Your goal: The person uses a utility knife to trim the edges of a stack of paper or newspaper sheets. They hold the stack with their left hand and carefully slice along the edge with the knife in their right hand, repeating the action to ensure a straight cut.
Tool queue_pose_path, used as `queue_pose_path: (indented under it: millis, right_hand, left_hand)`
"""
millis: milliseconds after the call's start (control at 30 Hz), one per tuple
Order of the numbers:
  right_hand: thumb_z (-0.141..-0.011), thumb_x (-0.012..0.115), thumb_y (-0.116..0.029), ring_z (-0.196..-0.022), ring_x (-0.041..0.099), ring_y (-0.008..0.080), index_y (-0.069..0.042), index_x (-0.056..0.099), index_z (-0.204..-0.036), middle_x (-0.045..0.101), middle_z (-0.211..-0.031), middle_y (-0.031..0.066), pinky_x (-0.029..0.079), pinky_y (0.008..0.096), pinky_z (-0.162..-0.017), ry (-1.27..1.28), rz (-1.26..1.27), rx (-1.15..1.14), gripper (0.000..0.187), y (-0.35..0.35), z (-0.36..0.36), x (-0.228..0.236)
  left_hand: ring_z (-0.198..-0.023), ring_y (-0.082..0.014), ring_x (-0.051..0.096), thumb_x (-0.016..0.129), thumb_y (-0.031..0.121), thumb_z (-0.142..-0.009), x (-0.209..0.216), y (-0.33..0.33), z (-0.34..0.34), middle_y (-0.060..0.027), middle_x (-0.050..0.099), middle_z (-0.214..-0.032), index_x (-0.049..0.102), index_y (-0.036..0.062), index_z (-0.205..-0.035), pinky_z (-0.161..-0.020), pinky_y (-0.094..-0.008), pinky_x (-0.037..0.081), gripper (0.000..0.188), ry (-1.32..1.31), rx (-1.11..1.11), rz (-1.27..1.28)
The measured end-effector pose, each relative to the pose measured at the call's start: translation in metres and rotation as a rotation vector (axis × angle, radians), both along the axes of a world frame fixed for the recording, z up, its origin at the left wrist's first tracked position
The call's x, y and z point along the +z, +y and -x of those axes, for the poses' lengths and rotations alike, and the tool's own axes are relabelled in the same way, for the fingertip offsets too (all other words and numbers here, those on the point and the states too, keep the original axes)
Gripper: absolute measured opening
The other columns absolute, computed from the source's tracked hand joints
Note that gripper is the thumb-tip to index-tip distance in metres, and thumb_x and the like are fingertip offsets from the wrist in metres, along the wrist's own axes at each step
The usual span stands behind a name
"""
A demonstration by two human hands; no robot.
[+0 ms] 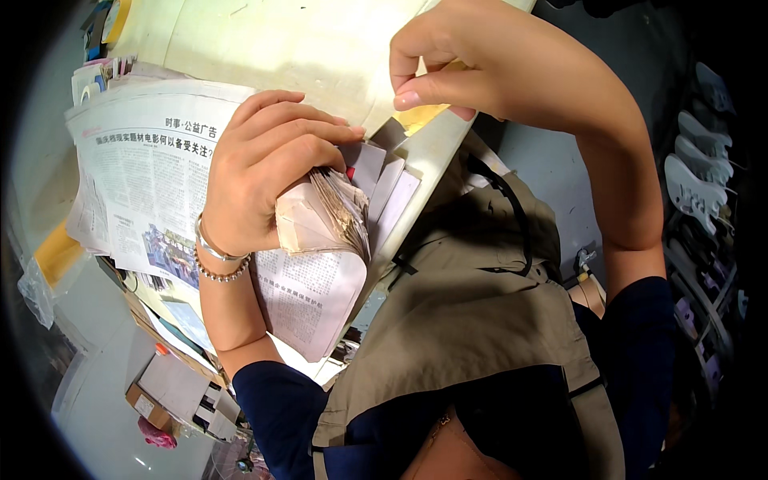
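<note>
Clamping worn paper bundle [320,218] with left hand [264,164] over spread newspaper [152,144], pinching right hand [456,68] together above worktop [296,44], apparently midway, with pale sheets [398,194] yet unsquared.

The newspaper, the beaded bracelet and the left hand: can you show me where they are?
Newspaper [144,172]: head view, middle of its printed sheet.
Beaded bracelet [221,277]: head view, on its beads.
Left hand [254,172]: head view, back of the hand.

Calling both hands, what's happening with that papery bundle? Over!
Left hand curled over worn paper bundle. Right hand raised near table edge, fingers bent, grip unclear. Greyish flat pieces beside bundle; newspaper under left hand.
</note>
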State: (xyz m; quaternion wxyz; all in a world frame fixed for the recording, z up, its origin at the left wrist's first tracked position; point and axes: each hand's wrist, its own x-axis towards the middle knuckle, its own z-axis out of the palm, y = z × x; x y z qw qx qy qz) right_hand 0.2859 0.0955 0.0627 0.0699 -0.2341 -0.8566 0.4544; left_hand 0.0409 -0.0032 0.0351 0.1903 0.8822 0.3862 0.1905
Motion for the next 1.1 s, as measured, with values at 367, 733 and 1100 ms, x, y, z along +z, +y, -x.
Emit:
queue_pose_path:
  millis: [367, 733, 1100]
  right_hand:
    - [-0.088, 0.069, -0.017, -0.058, 0.064, 0.0175, 0.0, 0.067, -0.088, 0.068, -0.069, 0.0126, 0.05, 0.0306, -0.055, 0.016, 0.345, -0.032, 0.017, -0.014, 0.015, -0.046]
    - [-0.088, 0.066, -0.015, -0.05, 0.056, 0.0101, -0.001, 0.067, -0.085, 0.064, -0.066, 0.0056, 0.043, 0.0238, -0.042, -0.019, 0.434, -0.025, 0.015, -0.04, 0.02, -0.041]
    - [-0.084, 0.072, -0.017, -0.062, 0.068, 0.0274, 0.001, 0.069, -0.086, 0.067, -0.07, 0.0154, 0.054, 0.0376, -0.061, 0.041, 0.59, 0.016, 0.018, -0.159, 0.05, -0.05]
  left_hand:
    - [-0.089, -0.0244, 0.069, 0.073, 0.026, -0.064, -0.001, 0.004, 0.003, -0.0029, 0.074, -0.093, 0.061, 0.0111, -0.077, -0.086, -0.0411, 0.049, 0.023, -0.036, -0.054, -0.034]
    - [-0.079, -0.0286, 0.058, 0.074, 0.027, -0.066, -0.011, 0.008, 0.009, -0.0069, 0.066, -0.079, 0.059, 0.006, -0.076, -0.078, -0.0362, 0.045, 0.028, -0.216, -0.109, 0.117]
    - [-0.079, -0.0207, 0.057, 0.07, 0.028, -0.09, -0.042, 0.019, 0.034, -0.0083, 0.062, -0.077, 0.061, 0.0062, -0.072, -0.073, -0.032, 0.045, 0.03, -0.844, -0.135, 0.382]
